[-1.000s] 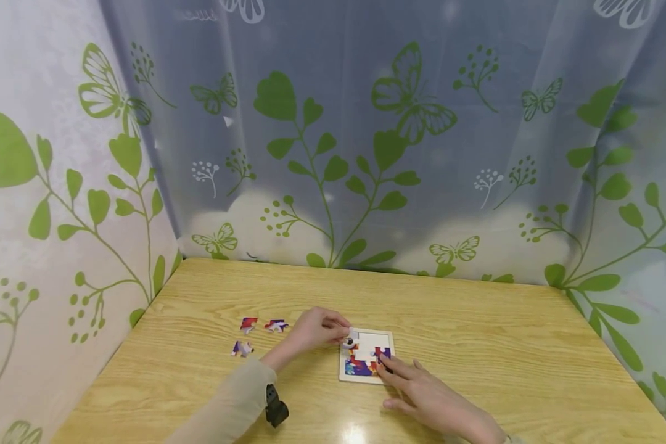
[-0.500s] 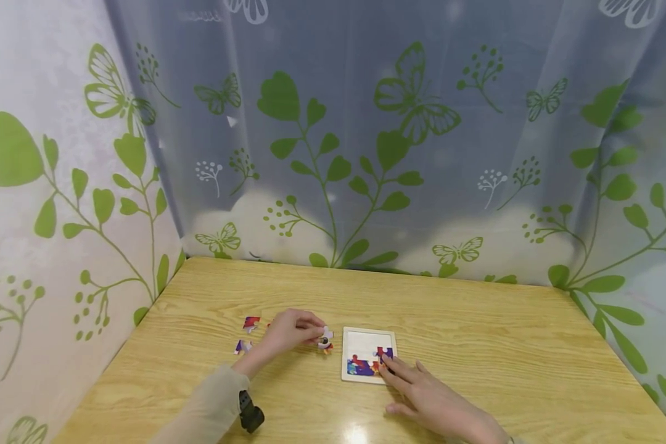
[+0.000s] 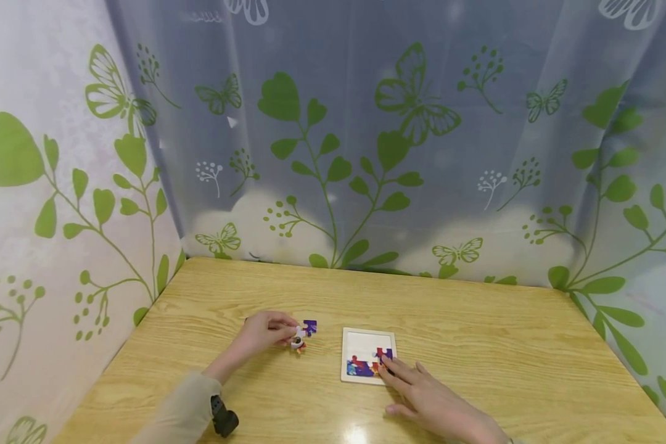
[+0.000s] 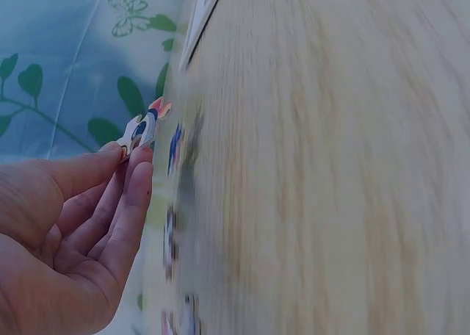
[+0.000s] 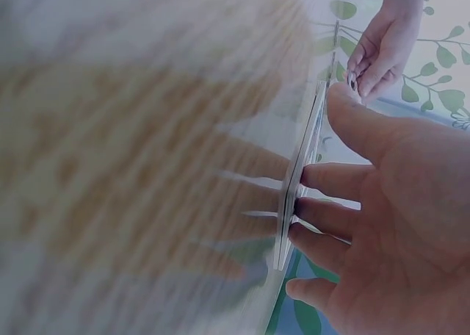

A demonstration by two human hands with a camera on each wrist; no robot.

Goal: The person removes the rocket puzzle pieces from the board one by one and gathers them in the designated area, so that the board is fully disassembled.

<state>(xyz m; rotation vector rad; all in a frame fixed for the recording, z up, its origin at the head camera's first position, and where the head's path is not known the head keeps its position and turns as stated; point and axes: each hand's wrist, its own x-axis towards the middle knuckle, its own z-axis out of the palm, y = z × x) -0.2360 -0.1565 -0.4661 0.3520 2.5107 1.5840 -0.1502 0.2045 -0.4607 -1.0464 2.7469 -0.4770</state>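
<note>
My left hand (image 3: 262, 341) pinches a jigsaw puzzle piece (image 3: 297, 343), white with a dark round spot and an orange edge, between thumb and fingertips. In the left wrist view the held piece (image 4: 139, 131) is tilted above the table. Just beyond it lies a purple puzzle piece (image 3: 310, 325). My right hand (image 3: 430, 394), fingers extended, rests its fingertips on the right side of a square puzzle tray (image 3: 345, 354). Inside the tray, joined pieces (image 3: 359, 368) fill the lower strip and part of the right side; the fingers hide some of them.
More loose pieces (image 4: 170, 241) lie on the table under the left hand, mostly hidden from the head view. The wooden table (image 3: 477, 333) ends at a patterned curtain (image 3: 333, 135) behind and at the sides. A black device (image 3: 224, 418) is strapped at the left wrist.
My left hand has lifted the white piece out of the tray's left side and carried it left, over the loose pieces. The right hand has stayed at the tray.
</note>
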